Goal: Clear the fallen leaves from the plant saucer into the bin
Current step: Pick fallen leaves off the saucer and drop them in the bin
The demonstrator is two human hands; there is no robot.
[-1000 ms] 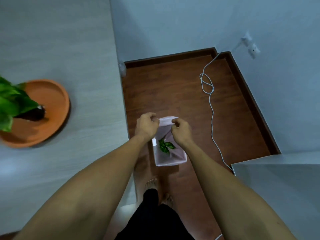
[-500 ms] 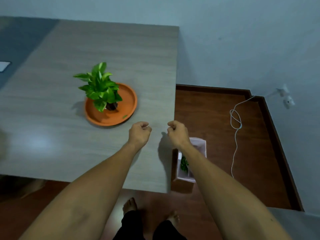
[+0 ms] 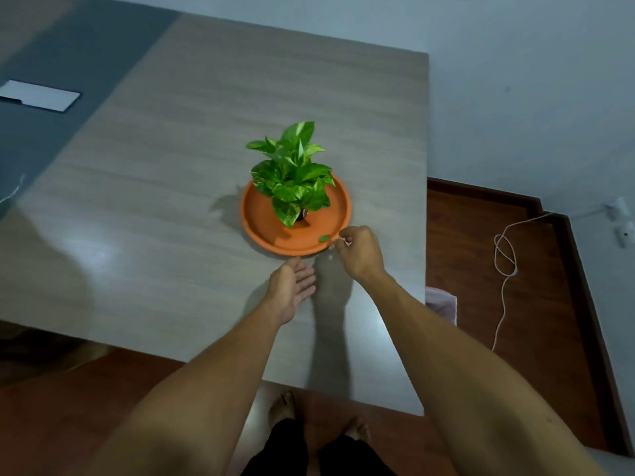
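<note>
Your right hand [image 3: 359, 254] sits at the near right rim of the orange saucer [image 3: 261, 221], fingers curled with thumb and forefinger drawn close together right beside a single fallen leaf [image 3: 324, 238]; whether they already touch the leaf you cannot tell. Your left hand [image 3: 292, 286] lies open, palm up and holding nothing, just in front of the saucer's near edge.

The plant [image 3: 292, 180] stands in the saucer toward the back, its foliage overhanging the middle but not the leaf. The saucer rests on the grey table [image 3: 154, 201], near its right edge. To the right, on the brown floor [image 3: 481, 269], a corner of the pink-lined bin [image 3: 443, 302] peeks out past the table edge, mostly hidden by your right forearm. A white cable [image 3: 505, 255] loops across the floor beyond it.

Half a second ago both fists were closed and held short of the saucer; since then they have moved forward to it, the left has opened, and the view has swung left so less of the bin shows.
</note>
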